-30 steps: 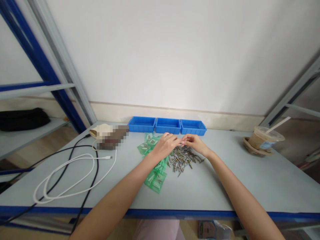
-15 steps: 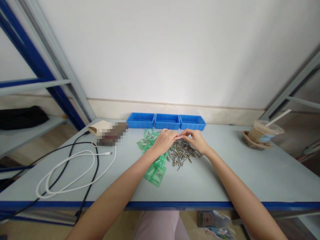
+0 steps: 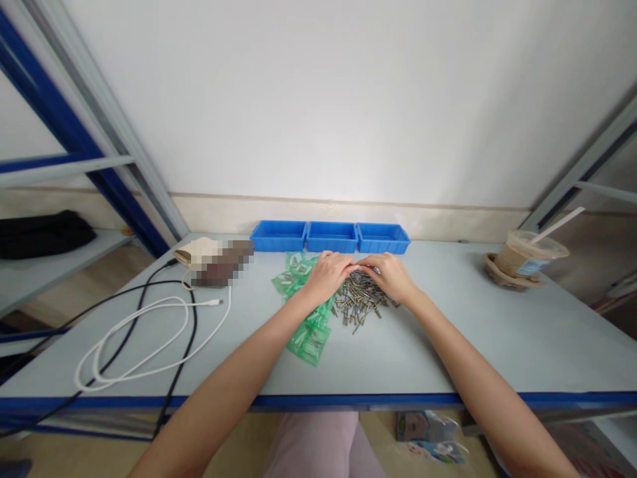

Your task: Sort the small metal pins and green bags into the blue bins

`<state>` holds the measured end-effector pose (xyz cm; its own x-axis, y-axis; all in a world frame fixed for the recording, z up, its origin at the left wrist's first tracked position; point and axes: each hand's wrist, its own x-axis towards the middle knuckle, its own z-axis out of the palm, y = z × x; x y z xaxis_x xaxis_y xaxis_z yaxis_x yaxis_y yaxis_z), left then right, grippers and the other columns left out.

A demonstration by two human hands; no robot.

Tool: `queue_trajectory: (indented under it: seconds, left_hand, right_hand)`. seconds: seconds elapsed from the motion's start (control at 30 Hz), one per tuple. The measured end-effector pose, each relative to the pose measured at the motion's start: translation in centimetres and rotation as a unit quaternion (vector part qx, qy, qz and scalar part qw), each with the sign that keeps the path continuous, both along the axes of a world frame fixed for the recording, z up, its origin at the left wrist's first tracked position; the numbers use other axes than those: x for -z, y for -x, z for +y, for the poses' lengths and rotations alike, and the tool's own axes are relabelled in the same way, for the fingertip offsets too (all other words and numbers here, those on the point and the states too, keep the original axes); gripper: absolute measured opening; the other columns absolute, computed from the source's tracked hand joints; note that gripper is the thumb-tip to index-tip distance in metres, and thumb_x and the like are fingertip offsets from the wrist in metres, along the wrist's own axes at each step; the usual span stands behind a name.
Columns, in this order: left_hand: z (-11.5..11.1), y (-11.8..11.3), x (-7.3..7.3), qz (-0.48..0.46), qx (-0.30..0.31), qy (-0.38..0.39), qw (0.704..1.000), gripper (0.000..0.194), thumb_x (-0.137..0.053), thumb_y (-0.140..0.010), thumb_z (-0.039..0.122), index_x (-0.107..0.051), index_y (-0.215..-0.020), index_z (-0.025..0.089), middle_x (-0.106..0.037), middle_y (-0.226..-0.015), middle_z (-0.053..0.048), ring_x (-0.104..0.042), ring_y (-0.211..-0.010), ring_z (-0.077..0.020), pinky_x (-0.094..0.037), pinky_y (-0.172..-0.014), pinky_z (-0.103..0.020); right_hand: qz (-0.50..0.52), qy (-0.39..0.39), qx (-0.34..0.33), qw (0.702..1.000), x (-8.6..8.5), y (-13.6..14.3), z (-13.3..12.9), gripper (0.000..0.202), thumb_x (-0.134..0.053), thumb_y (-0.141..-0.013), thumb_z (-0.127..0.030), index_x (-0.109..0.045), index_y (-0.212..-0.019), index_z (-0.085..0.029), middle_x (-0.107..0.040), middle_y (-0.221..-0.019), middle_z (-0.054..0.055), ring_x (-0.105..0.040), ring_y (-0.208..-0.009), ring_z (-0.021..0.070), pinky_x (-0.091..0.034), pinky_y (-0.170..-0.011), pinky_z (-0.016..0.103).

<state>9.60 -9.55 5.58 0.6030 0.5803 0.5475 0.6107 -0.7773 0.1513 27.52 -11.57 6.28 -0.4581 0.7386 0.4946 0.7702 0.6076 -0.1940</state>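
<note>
My left hand [image 3: 329, 275] and my right hand [image 3: 391, 275] meet fingertip to fingertip over the middle of the table. Both are pinched closed; a small pale bit shows between the tips, too small to name. Beneath them lies a loose pile of small metal pieces [image 3: 361, 304], silvery with brassy ends, like pins or screws. Several green plastic bags [image 3: 309, 342] with small parts inside lie left of the pile, partly covered by my left hand and forearm.
Three blue bins [image 3: 332, 246] stand in a row behind the hands, against the wall. White cable [image 3: 134, 378] and black cable [image 3: 182, 362] loop across the left side. A cup with a straw [image 3: 522, 255] sits in a cardboard holder [image 3: 507, 275] at the right.
My hands stay together at the fingertips, with the right fingers slightly shifted. The whole view has tilted a little; the bags, pile and bins look unmoved.
</note>
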Motion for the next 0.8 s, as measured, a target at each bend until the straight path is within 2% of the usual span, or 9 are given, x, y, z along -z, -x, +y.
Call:
queue_trajectory:
  seconds: [0.17,0.3,0.4,0.53,0.67,0.8]
  left_hand:
    - [0.04,0.08,-0.05,0.003,-0.007,-0.002,1.000,0.028,-0.033,-0.093,0.027,-0.056,-0.080,0.017,-0.061,-0.077,-0.001,-0.051,-0.075,-0.0151,-0.032,-0.074,-0.029]
    - [0.01,0.07,-0.06,-0.011,-0.018,0.002,1.000,0.028,-0.035,-0.093,0.032,-0.056,-0.081,0.017,-0.060,-0.075,-0.001,-0.051,-0.074,-0.0150,-0.032,-0.074,-0.029]
    - [0.03,0.10,-0.04,-0.010,-0.006,-0.003,1.000,0.025,-0.037,-0.092,0.031,-0.056,-0.085,0.018,-0.060,-0.077,0.000,-0.051,-0.075,-0.0148,-0.031,-0.076,-0.029]
    - [0.09,0.08,-0.06,-0.009,-0.015,-0.003,1.000,0.027,-0.036,-0.092,0.028,-0.057,-0.078,0.018,-0.061,-0.074,0.000,-0.050,-0.073,-0.0148,-0.031,-0.074,-0.029]
    - [-0.07,-0.14,-0.16,-0.013,-0.025,0.007,1.000,0.032,-0.036,-0.092,0.032,-0.057,-0.073,0.017,-0.060,-0.070,0.000,-0.050,-0.072,-0.0149,-0.031,-0.073,-0.029]
    - [-0.26,-0.24,-0.15,-0.008,-0.017,-0.001,1.000,0.028,-0.038,-0.091,0.036,-0.056,-0.082,0.018,-0.060,-0.074,0.000,-0.050,-0.074,-0.0152,-0.031,-0.074,-0.029]
  right_hand:
    - [0.022,0.014,0.000,1.000,0.02,0.25,-0.10,0.021,-0.045,-0.088,-0.028,-0.061,-0.101,-0.024,-0.067,-0.096,0.002,-0.061,-0.078,0.0176,-0.036,-0.075,0.030]
    - [0.050,0.021,0.023,0.998,-0.14,0.32,-0.21,0.017,-0.048,-0.086,-0.028,-0.063,-0.095,-0.024,-0.069,-0.087,0.001,-0.061,-0.071,0.0165,-0.037,-0.072,0.029]
    - [0.053,0.034,0.013,0.998,-0.36,0.22,-0.31,0.019,-0.047,-0.086,-0.029,-0.064,-0.093,-0.025,-0.069,-0.089,0.000,-0.061,-0.073,0.0170,-0.038,-0.070,0.027]
    - [0.050,0.032,0.000,0.998,-0.20,0.28,-0.33,0.018,-0.049,-0.085,-0.027,-0.062,-0.098,-0.025,-0.068,-0.091,-0.001,-0.061,-0.073,0.0165,-0.037,-0.070,0.027]
    - [0.047,0.012,0.030,0.998,0.11,0.32,-0.30,0.017,-0.049,-0.085,-0.027,-0.062,-0.096,-0.023,-0.068,-0.083,0.000,-0.060,-0.071,0.0169,-0.036,-0.071,0.027]
    - [0.031,0.009,0.039,0.999,-0.11,-0.02,-0.33,0.019,-0.046,-0.087,-0.028,-0.064,-0.095,-0.025,-0.069,-0.082,0.001,-0.060,-0.074,0.0184,-0.036,-0.070,0.028]
